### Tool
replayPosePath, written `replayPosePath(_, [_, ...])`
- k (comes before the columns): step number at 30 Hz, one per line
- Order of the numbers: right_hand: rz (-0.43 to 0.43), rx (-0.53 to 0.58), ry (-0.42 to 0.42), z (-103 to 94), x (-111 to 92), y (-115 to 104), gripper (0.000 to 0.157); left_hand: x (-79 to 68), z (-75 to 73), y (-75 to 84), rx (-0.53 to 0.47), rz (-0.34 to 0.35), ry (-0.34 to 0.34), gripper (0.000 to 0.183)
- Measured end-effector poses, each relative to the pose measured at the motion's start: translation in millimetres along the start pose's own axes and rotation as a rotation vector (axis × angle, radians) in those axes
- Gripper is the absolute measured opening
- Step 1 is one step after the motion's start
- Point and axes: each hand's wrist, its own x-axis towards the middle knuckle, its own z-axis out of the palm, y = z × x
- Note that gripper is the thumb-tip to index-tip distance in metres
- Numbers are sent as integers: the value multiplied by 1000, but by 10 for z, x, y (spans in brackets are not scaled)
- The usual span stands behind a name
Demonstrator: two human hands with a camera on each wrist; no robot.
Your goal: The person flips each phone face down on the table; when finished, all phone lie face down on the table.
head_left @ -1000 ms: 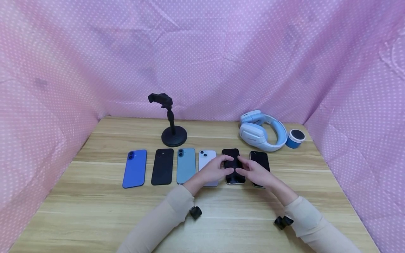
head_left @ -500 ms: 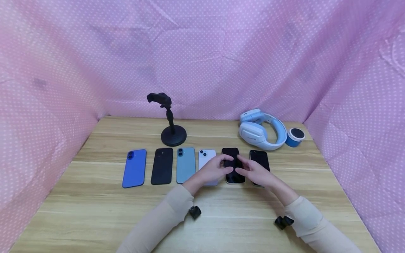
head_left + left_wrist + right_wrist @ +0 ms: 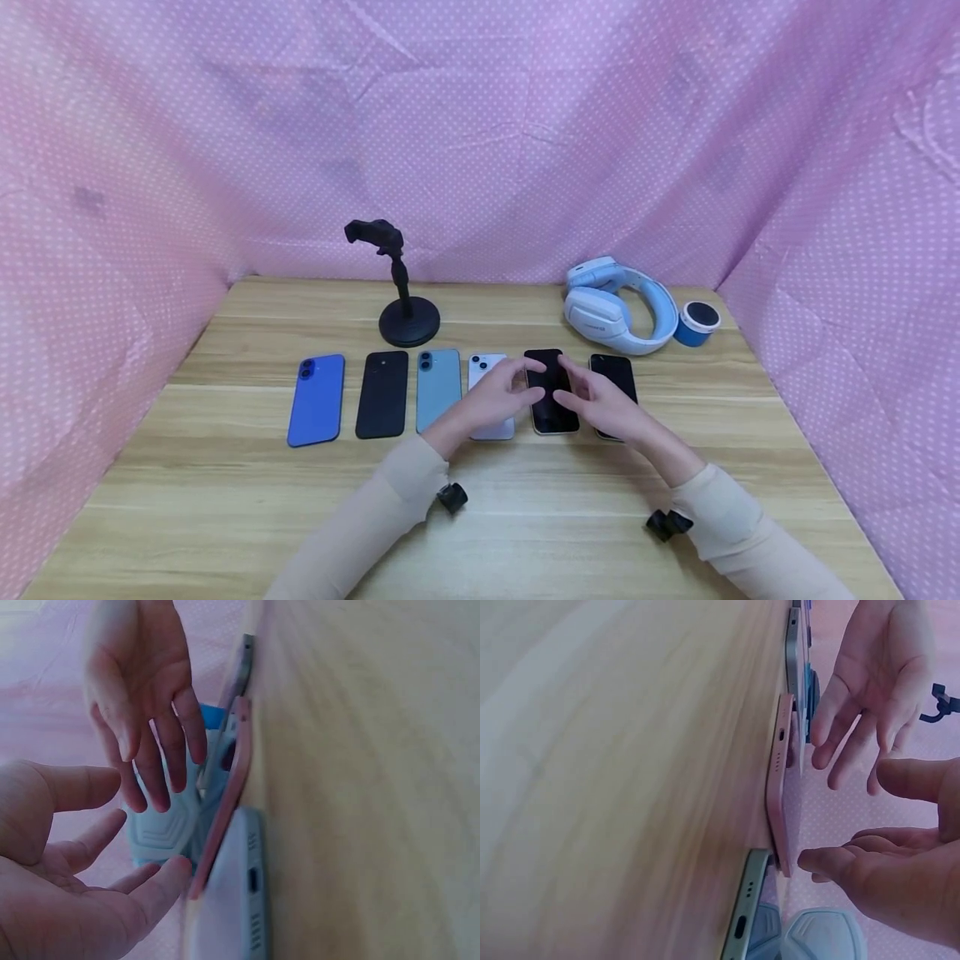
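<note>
In the head view a phone with a dark screen and a pink frame (image 3: pixel 555 421) lies flat on the table between both hands. My left hand (image 3: pixel 495 396) hangs over its left edge and overlaps the white phone (image 3: pixel 491 429). My right hand (image 3: pixel 600 404) is over its right edge, partly covering another black phone (image 3: pixel 617 375). Both wrist views show the fingers and thumbs spread, palms facing each other, with nothing between them. In the right wrist view the right fingertips (image 3: pixel 810 860) are apart from the pink phone edge (image 3: pixel 778 787).
Further left in the row lie a teal phone (image 3: pixel 438 387), a black one (image 3: pixel 382 396) and a blue one (image 3: pixel 316 400). Behind them stand a black phone stand (image 3: pixel 408 323), light blue headphones (image 3: pixel 600 317) and a small blue speaker (image 3: pixel 693 333). Pink dotted cloth (image 3: pixel 480 167) encloses the table.
My left hand has shifted slightly left, and the fingertips of both hands have moved a little toward the phone's far end. The phones keep their places in the row.
</note>
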Motion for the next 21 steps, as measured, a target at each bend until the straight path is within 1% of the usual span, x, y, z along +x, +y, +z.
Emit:
replayPosePath(4, [-68, 20, 17, 18, 35, -39, 69, -101, -127, 61, -33, 8, 19, 41])
replayPosePath(8, [-100, 61, 36, 47, 84, -102, 69, -193, -271, 95, -43, 50, 39, 40])
replayPosePath(11, [-98, 91, 40, 85, 128, -147, 70, -243, -371, 69, -33, 66, 53, 42])
replayPosePath(14, [-101, 120, 28, 144, 179, -181, 70, -274, -443, -4, -41, 68, 62, 44])
replayPosePath(17, [-112, 152, 7, 210, 227, -210, 68, -303, -489, -70, -30, 52, 73, 46])
replayPosePath(21, [-116, 184, -43, 299, 283, -237, 69, -331, -517, -107, -20, -7, 84, 47])
